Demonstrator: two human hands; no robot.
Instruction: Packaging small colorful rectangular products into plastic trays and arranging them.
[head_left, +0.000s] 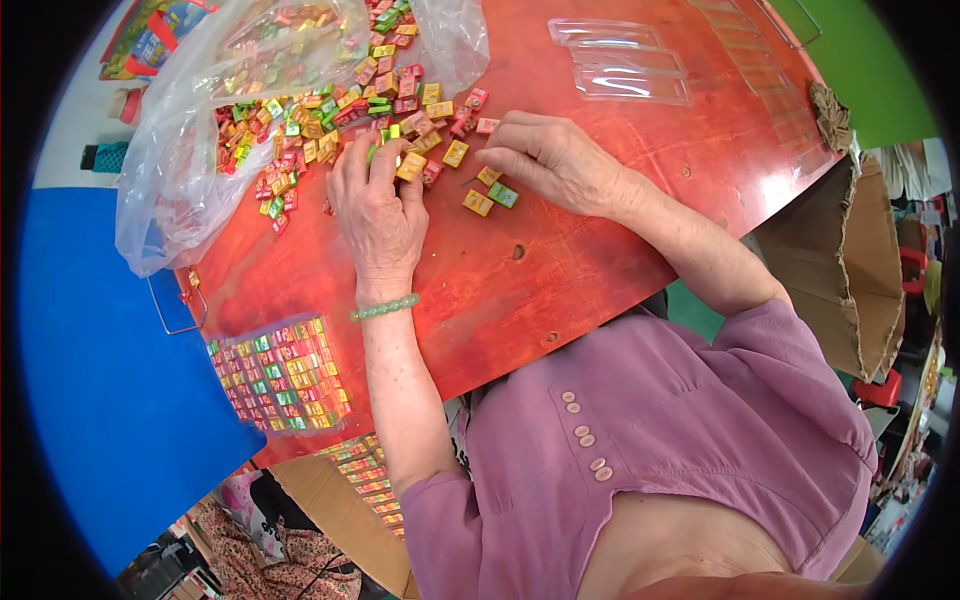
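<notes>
My left hand, with a green bead bracelet at its wrist, reaches into the near edge of a heap of small candy-like boxes in red, yellow, green and orange. A yellow box sits between its thumb and forefinger. My right hand is to the right of the heap, fingers curled and thumb drawn in; whatever its fingertips hold is hidden. Just left of them lie a pink box and a yellow box. Below, a green box touches another yellow box.
A clear plastic bag lies around the heap on the red table. Clear moulded trays are at the far right. A filled tray of boxes rests at the near left corner. Cardboard boxes stand beside the table.
</notes>
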